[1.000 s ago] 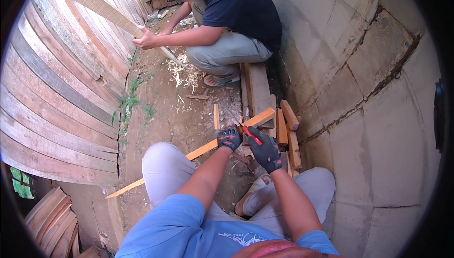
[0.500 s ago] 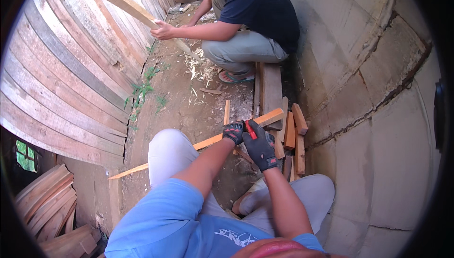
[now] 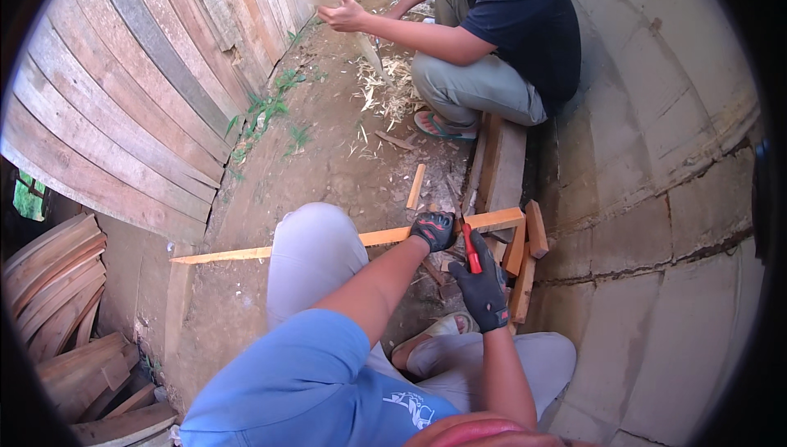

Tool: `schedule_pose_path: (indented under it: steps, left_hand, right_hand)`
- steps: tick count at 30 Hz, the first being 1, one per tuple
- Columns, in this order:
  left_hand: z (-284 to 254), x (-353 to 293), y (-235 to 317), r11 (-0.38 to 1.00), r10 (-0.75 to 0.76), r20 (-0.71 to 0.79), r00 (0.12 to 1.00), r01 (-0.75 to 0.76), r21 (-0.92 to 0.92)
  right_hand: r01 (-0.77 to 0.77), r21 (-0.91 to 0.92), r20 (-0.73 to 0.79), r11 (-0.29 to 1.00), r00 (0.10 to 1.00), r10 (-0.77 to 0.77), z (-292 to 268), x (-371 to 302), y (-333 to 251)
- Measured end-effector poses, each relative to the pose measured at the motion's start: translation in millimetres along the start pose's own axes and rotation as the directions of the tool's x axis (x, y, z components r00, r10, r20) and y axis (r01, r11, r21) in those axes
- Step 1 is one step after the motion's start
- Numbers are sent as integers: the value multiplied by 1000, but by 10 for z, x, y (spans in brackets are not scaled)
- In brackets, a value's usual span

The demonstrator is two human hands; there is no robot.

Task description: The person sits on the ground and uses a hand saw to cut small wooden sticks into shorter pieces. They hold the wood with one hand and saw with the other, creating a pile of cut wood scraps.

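Presently a long wooden strip (image 3: pixel 328 244) is gripped by the closed left hand (image 3: pixel 433 230) while a red-handled blade (image 3: pixel 469 246), clasped in the right hand (image 3: pixel 484 287), is judged mid-trimming; a steady controlled stroke is called for next.

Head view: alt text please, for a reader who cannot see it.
A gloved left hand grips a long wooden strip while the gloved right hand holds a red-handled tool against it. Beyond, a crouching person holds another board.

No packages, labels, signs or screens appear anywhere in the frame, from top to bottom.
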State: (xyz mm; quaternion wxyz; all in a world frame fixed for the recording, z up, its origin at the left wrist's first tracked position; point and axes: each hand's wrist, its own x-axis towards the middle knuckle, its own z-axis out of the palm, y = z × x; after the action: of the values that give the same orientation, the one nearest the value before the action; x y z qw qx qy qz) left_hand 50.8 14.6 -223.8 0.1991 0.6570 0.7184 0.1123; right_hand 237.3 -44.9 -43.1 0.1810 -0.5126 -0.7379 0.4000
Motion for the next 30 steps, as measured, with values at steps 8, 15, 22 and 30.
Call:
schedule_pose_path:
  steps: [8, 15, 22, 30]
  left_hand:
    - [-97, 29, 31, 998, -34, 61, 998, 37, -58]
    - [-90, 69, 7, 995, -51, 1, 999, 51, -90]
    - [210, -28, 109, 999, -12, -148, 989, 6, -41]
    - [-89, -137, 32, 979, 1, -118, 993, -25, -204]
  right_hand:
    - [-28, 58, -212, 998, 976, 40, 122, 276, 84]
    - [-161, -136, -125, 978, 982, 144, 53, 692, -275]
    - [-131, 3, -207, 991, 970, 128, 291, -258, 369]
    - [-199, 88, -151, 976, 966, 210, 233, -96, 540]
